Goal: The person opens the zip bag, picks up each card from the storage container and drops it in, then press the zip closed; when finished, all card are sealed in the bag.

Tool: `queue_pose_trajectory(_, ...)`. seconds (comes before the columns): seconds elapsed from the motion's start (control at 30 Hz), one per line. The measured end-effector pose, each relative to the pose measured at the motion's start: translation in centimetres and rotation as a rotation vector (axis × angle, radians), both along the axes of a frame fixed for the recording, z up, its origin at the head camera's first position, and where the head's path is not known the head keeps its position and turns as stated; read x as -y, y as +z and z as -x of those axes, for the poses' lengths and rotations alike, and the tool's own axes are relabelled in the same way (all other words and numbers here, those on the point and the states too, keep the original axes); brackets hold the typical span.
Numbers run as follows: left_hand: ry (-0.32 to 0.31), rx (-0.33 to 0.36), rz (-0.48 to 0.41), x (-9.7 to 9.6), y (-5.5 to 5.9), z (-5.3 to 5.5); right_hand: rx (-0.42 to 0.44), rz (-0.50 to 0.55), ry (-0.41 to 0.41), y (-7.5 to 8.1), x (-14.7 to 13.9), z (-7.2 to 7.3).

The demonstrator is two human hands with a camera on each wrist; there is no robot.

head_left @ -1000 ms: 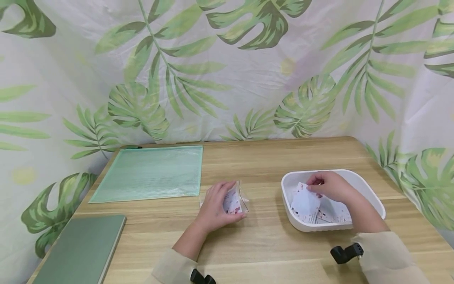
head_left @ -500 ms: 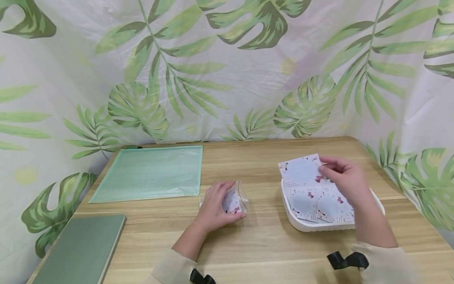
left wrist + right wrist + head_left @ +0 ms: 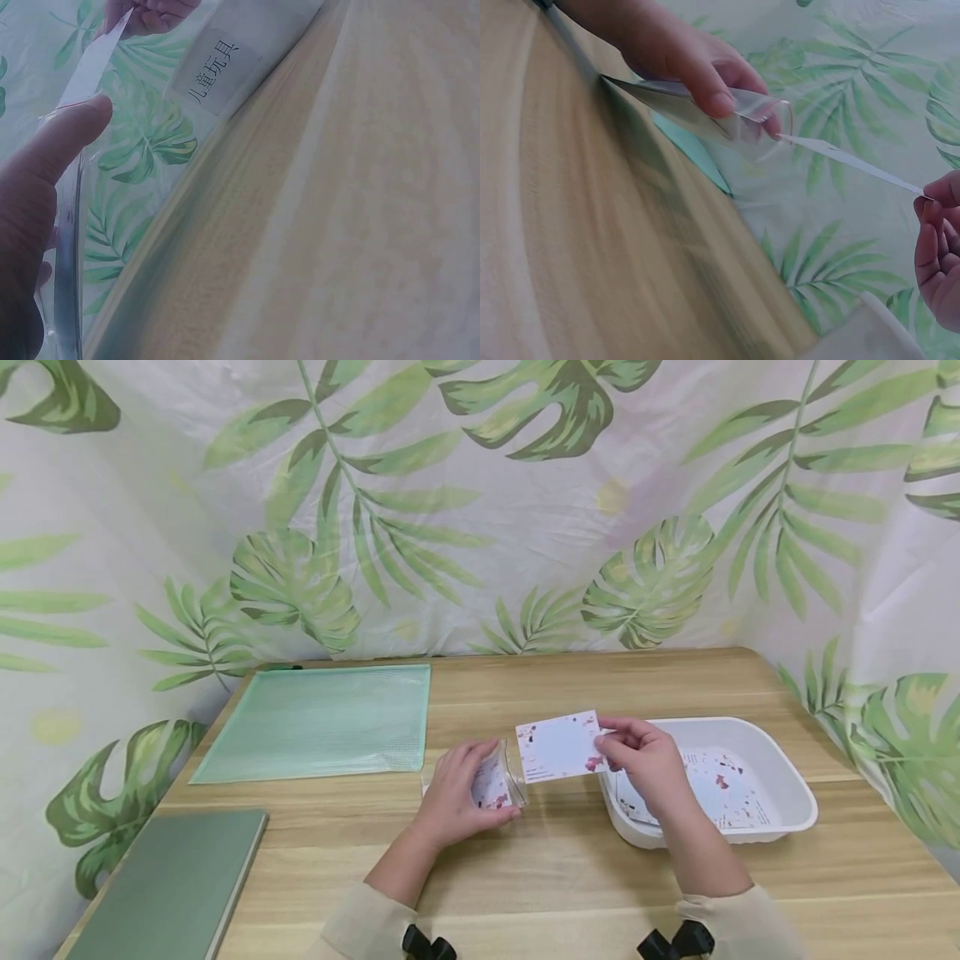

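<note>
Beside the clear pouch [image 3: 504, 781] gripped by left fingers [image 3: 468, 768], right fingers [image 3: 617, 745] pinch a flower-printed white card [image 3: 558, 746].

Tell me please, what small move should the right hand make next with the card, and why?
Probably slide the card a little further left, into the open mouth of the clear bag. The right hand pinches the card by its right edge, and its free edge already reaches the opening, which the left hand holds apart on the table.
</note>
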State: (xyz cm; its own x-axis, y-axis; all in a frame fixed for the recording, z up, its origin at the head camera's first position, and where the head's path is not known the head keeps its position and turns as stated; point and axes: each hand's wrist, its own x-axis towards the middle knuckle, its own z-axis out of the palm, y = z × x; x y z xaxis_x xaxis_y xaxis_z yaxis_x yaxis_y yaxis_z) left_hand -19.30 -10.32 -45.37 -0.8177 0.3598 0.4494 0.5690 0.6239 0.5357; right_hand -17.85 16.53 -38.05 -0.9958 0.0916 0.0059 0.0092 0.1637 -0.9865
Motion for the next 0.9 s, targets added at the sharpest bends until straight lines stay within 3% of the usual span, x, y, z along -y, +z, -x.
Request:
queue_pose_trajectory(0.4, 0.032, 0.015, 0.004, 0.0, 0.1, 0.1, 0.079, 0.027, 0.086, -0.6, 1.0, -0.1)
queue_pose_trajectory(0.7, 0.015, 0.04, 0.004, 0.0, 0.1, 0.1, 0.097, 0.057, 0.133, -1.1, 2.6, 0.0)
queue_pose_trajectory(0.9, 0.005, 0.014, 0.004, 0.0, 0.1, 0.0, 0.104, 0.072, 0.145, -1.6, 3.9, 0.1)
